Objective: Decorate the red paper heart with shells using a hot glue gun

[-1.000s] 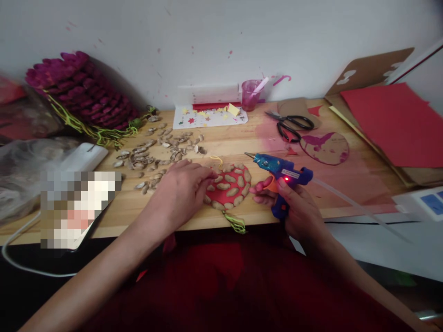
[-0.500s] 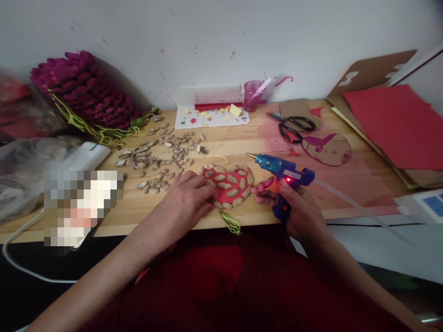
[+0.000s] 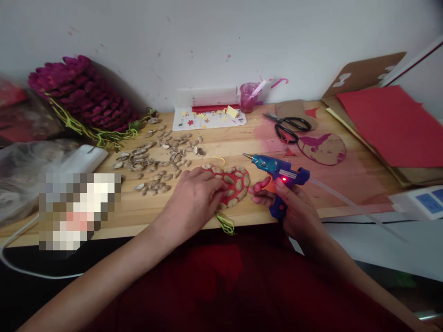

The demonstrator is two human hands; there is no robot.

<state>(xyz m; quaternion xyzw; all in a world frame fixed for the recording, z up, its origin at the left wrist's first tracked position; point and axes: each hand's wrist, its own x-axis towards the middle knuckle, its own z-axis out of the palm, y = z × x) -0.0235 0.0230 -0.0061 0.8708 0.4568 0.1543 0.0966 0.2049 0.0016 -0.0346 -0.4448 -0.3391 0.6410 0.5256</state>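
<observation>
A red heart [image 3: 236, 186] with peanut shells stuck on its face and rim lies near the table's front edge. A yellow loop stands at its top and a green tassel [image 3: 225, 223] hangs from its bottom. My left hand [image 3: 197, 196] covers the heart's left side, its fingers bent and closed over it; whatever lies under the fingertips is hidden. To the right of the heart, my right hand [image 3: 294, 203] grips a blue hot glue gun [image 3: 277, 169] with a lit red light. The gun's nozzle points left, above the table and apart from the heart. Loose peanut shells [image 3: 161, 161] are scattered to the left.
Black-handled scissors [image 3: 289, 125] and a cardboard oval [image 3: 327, 152] lie at the right, near red sheets [image 3: 391, 124]. A pink cup [image 3: 248, 99] and a paper with stars [image 3: 209, 121] stand at the back. At the left are a purple tasselled craft piece [image 3: 86, 94] and a plastic bag [image 3: 31, 170].
My left hand has slid right, further over the heart, covering more of its left side. My right hand keeps the glue gun in about the same place. The whole view has shifted slightly.
</observation>
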